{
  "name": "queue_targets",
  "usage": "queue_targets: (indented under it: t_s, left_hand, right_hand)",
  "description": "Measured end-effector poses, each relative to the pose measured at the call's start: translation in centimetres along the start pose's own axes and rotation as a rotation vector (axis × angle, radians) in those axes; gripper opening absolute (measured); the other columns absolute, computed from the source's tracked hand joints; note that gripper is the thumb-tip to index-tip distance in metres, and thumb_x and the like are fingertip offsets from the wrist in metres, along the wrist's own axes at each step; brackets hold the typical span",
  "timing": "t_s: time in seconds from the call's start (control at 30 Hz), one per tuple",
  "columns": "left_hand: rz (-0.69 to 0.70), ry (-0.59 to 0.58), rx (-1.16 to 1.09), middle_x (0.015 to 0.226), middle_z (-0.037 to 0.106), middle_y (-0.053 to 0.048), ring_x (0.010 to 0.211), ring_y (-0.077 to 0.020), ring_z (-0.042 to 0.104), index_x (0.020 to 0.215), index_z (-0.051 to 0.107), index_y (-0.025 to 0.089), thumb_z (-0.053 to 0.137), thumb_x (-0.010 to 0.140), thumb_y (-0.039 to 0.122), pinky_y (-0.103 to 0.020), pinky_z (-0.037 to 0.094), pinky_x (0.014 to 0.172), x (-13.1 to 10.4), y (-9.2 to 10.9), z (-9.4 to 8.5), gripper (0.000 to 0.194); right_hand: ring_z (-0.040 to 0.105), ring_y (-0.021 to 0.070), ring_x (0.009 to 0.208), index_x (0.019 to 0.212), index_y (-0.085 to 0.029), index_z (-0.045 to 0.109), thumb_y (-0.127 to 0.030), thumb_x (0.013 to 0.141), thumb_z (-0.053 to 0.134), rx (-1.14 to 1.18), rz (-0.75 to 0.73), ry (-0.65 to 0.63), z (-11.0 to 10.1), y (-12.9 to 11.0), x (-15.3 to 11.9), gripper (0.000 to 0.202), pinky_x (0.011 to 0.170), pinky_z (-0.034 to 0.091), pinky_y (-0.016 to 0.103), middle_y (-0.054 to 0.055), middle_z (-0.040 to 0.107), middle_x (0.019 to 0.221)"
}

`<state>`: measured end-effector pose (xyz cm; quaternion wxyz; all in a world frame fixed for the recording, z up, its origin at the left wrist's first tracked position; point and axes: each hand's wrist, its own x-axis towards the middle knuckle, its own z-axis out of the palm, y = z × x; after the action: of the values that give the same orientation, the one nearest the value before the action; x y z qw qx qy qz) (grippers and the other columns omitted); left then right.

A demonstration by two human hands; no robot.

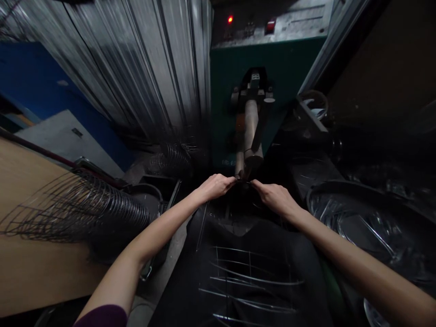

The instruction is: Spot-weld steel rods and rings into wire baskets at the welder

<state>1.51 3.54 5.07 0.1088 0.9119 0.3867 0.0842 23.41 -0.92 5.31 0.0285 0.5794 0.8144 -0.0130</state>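
Observation:
My left hand (216, 186) and my right hand (274, 196) are held out in front of me, fingers closed, pinching opposite ends of a small thin dark metal piece (244, 181). That piece sits at the lower tip of the machine's metal arm (252, 129), between my hands. Its exact shape is too dark to tell. Below my hands, a wire grid (250, 277) of curved bright wires lies over a dark apron (299, 254) on my lap.
The green machine body (228, 81) has a red light (230, 19) and a red switch (270, 25). At left, stacked wire frames (112, 204) rest by a wooden board (41, 268). A round dark tub (368, 218) at right holds wire pieces. A blue panel (44, 77) stands upper left.

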Motion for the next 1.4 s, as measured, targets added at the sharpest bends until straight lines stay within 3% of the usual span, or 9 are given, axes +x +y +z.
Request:
queue_targets:
  t_s: [0.5,0.67,0.93,1.13,1.4]
  left_hand:
    - [0.009,0.021,0.058,0.090,0.070,-0.006,0.077,-0.0167,0.066,0.115,0.058,0.021,0.038,0.093,0.027,-0.021,0.042,0.063,0.9,-0.3,0.2,0.030]
    - [0.000,0.025,-0.029,0.087,0.069,-0.006,0.076,-0.0168,0.064,0.107,0.061,0.020,0.037,0.094,0.034,-0.021,0.041,0.064,0.8,-0.5,0.1,0.031]
    - [-0.004,0.075,-0.058,0.070,0.063,-0.003,0.061,-0.0137,0.057,0.091,0.063,0.018,0.037,0.094,0.031,-0.022,0.034,0.058,-0.1,-1.3,-0.2,0.030]
    - [0.012,0.091,-0.107,0.066,0.060,-0.002,0.056,-0.0120,0.053,0.088,0.063,0.017,0.038,0.093,0.032,-0.022,0.032,0.056,-0.2,-1.2,-0.2,0.029]
    - [-0.058,0.104,-0.061,0.066,0.061,-0.003,0.057,-0.0129,0.055,0.086,0.063,0.017,0.039,0.092,0.030,-0.022,0.031,0.055,-0.4,-0.4,-0.2,0.028]
  right_hand:
    - [0.062,0.0213,0.067,0.117,-0.026,0.053,-0.029,0.095,0.030,0.030,0.035,0.006,-0.2,0.3,0.6,0.032,0.049,0.026,0.026,0.007,0.068,0.084]
    - [0.062,0.0210,0.068,0.112,-0.023,0.054,-0.030,0.095,0.031,0.029,0.054,-0.008,-0.8,0.2,0.6,0.029,0.049,0.024,0.026,0.008,0.067,0.083]
    - [0.062,0.0215,0.071,0.107,-0.021,0.055,-0.035,0.097,0.026,0.033,0.073,-0.038,-1.4,-0.9,0.9,0.033,0.052,0.027,0.026,0.010,0.067,0.084]
    - [0.063,0.0213,0.073,0.104,-0.020,0.056,-0.040,0.098,0.025,0.089,0.077,-0.030,-1.3,-0.7,1.1,0.038,0.052,0.027,0.026,0.010,0.067,0.086]
    - [0.060,0.0182,0.066,0.094,-0.020,0.058,-0.035,0.097,0.029,0.139,0.037,0.011,-1.0,-0.1,1.2,0.033,0.052,0.026,0.026,0.007,0.065,0.076]
